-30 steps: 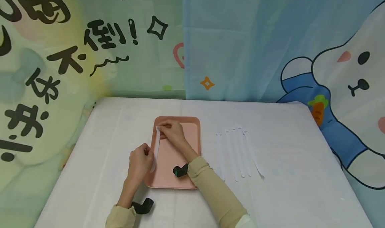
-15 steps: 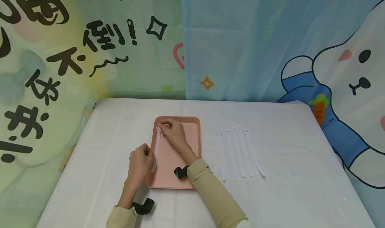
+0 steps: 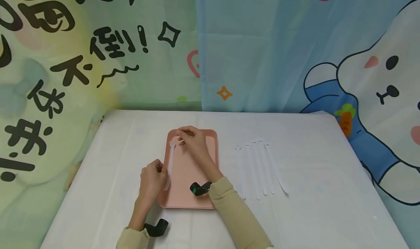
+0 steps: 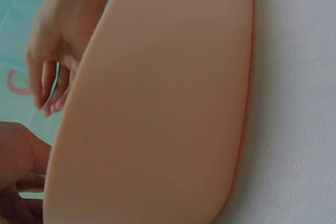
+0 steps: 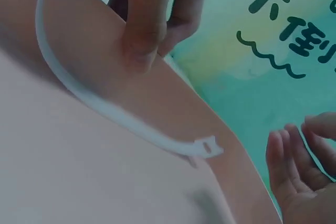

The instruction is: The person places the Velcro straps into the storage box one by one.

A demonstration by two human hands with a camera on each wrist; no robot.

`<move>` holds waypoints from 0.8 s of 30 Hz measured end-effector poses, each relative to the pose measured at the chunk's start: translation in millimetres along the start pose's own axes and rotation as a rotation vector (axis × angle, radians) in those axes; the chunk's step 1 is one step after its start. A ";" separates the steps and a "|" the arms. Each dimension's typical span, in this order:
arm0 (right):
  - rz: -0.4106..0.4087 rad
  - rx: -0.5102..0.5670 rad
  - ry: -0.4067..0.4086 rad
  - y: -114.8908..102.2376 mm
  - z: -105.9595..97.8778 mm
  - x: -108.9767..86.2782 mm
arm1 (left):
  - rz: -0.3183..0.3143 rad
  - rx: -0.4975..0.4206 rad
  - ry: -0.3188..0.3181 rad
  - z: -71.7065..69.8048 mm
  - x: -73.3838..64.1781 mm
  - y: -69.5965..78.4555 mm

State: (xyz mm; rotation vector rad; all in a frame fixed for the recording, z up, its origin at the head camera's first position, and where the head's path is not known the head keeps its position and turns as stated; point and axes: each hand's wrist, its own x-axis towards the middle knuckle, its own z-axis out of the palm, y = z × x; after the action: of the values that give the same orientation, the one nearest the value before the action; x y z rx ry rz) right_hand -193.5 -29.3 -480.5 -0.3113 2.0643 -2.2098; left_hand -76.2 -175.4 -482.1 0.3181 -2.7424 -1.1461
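A white slotted-head strap, like a cable tie (image 3: 171, 165), lies lengthwise along the left inner side of a pink tray (image 3: 193, 179). In the right wrist view the strap (image 5: 121, 121) bows along the tray's wall, its slotted end nearer the right hand. My left hand (image 3: 153, 178) is loosely curled at the tray's left rim, its thumb over the inner wall in the right wrist view; the strap is not between its fingers. Over the far end of the tray hangs my right hand (image 3: 195, 143), fingers loosely bent and holding nothing, just right of the strap's slotted head.
Several similar white straps (image 3: 264, 168) lie side by side on the white-covered table (image 3: 328, 168), right of the tray. Behind the table hangs a printed cloth backdrop (image 3: 242, 52). Each wrist carries a small black camera mount (image 3: 200, 189).
My right hand has let go of the strap's slotted end and moved up and slightly right, away from it. The strap stays lying in the tray. My left hand has hardly moved.
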 end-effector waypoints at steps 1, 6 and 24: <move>-0.001 0.001 0.000 -1.3 -2.0 -1.0 | -0.001 -0.001 -0.003 0.2 0.1 -0.2; 0.014 0.001 0.004 -7.8 -14.9 -4.8 | -0.005 0.002 -0.005 -0.3 -0.1 -0.5; 0.103 -0.127 0.182 -16.4 -77.8 -30.0 | -0.014 -0.005 -0.019 -3.8 -2.2 4.2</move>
State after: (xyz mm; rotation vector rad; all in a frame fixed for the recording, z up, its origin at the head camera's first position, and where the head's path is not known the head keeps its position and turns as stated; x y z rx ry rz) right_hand -180.2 54.1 -471.2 -0.0119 2.2621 -2.1233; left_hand -73.8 -174.5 -476.6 0.3285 -2.7573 -1.1653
